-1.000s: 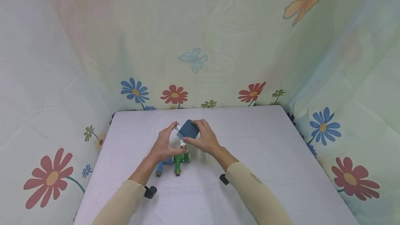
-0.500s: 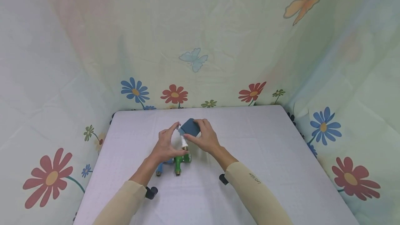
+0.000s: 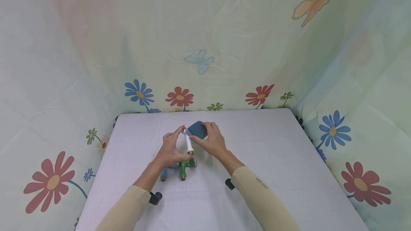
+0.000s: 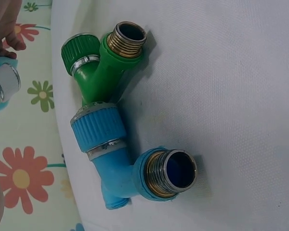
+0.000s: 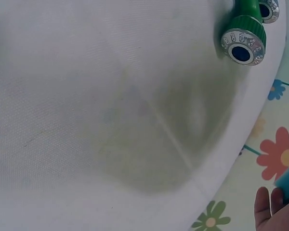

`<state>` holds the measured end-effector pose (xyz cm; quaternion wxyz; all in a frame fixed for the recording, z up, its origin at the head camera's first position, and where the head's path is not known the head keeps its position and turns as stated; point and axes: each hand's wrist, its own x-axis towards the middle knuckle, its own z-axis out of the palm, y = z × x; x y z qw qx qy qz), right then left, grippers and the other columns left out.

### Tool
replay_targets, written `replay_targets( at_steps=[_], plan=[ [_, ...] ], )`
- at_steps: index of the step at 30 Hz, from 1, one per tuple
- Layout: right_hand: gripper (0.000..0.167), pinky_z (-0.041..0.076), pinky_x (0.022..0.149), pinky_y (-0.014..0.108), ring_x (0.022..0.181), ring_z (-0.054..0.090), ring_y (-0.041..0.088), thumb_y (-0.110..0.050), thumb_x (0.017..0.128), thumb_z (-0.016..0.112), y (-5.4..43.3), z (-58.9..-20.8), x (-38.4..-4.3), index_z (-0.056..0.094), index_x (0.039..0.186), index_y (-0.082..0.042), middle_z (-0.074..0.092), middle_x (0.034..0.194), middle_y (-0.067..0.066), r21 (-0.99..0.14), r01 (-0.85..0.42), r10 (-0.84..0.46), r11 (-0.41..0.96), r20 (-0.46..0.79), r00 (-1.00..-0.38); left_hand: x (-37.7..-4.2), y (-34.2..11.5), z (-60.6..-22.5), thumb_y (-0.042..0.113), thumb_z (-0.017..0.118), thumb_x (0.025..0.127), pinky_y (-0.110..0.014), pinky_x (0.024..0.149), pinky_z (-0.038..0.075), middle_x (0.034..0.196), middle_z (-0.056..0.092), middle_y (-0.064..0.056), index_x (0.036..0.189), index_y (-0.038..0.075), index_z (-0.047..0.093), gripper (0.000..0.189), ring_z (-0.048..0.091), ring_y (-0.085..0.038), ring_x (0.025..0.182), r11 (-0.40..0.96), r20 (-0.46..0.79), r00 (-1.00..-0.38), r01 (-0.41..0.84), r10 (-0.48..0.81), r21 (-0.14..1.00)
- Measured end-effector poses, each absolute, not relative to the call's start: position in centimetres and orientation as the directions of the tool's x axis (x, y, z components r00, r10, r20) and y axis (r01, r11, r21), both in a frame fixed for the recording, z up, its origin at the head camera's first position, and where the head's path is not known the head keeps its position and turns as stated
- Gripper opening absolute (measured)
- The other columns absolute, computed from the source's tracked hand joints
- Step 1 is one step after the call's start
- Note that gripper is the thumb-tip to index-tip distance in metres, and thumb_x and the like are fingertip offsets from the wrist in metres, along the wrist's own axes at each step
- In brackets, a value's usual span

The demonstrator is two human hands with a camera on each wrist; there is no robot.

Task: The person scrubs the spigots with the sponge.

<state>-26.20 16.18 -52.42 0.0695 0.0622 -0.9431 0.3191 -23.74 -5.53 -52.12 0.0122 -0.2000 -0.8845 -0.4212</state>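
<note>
My left hand (image 3: pixel 169 149) holds a white pipe connector (image 3: pixel 188 142) between spread fingers and thumb, above the table. Its threaded brass end points toward me, and a metal ring shows at the far end. My right hand (image 3: pixel 212 139) pinches a flat blue pad (image 3: pixel 197 130) against the connector's far end. In the left wrist view the pale blue edge shows behind the white connector (image 4: pixel 6 83). Below the left hand lie a green Y-shaped hose connector (image 4: pixel 98 72) and a blue one (image 4: pixel 115 163), both with threaded metal ends.
A white cloth covers the table (image 3: pixel 263 145). Flower-printed curtains (image 3: pixel 218 67) enclose the back and both sides. Black wrist-camera mounts (image 3: pixel 156 198) stick out below the forearms.
My right hand has shifted slightly right with the blue pad, which has turned a little. More of the white connector now shows. The left hand has barely moved.
</note>
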Motion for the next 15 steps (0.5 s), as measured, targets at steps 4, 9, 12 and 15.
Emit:
replay_targets(
  at_steps=[4,9,12,15],
  plan=[
    [0.091,0.057,0.100,0.049,0.121,0.056,0.028,-0.075,0.084,0.067,16.40,-52.44,-26.25,0.051,0.148,-0.012,0.053,0.140,0.013,-0.586,-0.136,-0.051,0.799,0.160,-0.986,-23.75,-5.49,-52.19,0.039,0.098,0.068,-0.069,0.112,0.039,0.163,0.045,-0.001,0.164,0.025,0.031,0.118,0.033,-0.041,0.144,0.568,0.207,-0.915,0.381,0.347,0.730],
    [0.091,0.058,0.098,0.048,0.117,0.057,0.029,-0.076,0.083,0.068,16.59,-52.59,-26.33,0.053,0.146,-0.013,0.054,0.137,0.014,-0.589,-0.110,-0.023,0.800,0.154,-0.988,-23.80,-5.52,-52.20,0.047,0.097,0.067,-0.068,0.115,0.037,0.164,0.045,0.000,0.164,0.025,0.030,0.121,0.034,-0.039,0.145,0.578,0.218,-0.907,0.400,0.360,0.711],
    [0.091,0.058,0.099,0.049,0.118,0.057,0.029,-0.076,0.083,0.068,16.66,-52.63,-26.30,0.053,0.146,-0.013,0.055,0.137,0.014,-0.589,-0.103,-0.012,0.801,0.156,-0.988,-23.83,-5.52,-52.24,0.047,0.097,0.067,-0.068,0.116,0.035,0.164,0.045,0.000,0.164,0.025,0.029,0.121,0.035,-0.039,0.145,0.579,0.227,-0.903,0.411,0.364,0.704],
    [0.091,0.058,0.099,0.049,0.118,0.057,0.029,-0.076,0.083,0.069,16.75,-52.70,-26.26,0.053,0.146,-0.013,0.054,0.137,0.014,-0.591,-0.099,-0.006,0.800,0.158,-0.987,-23.84,-5.53,-52.30,0.042,0.098,0.067,-0.066,0.117,0.032,0.164,0.045,-0.001,0.164,0.024,0.030,0.120,0.037,-0.038,0.144,0.577,0.235,-0.902,0.414,0.361,0.704]
  ],
)
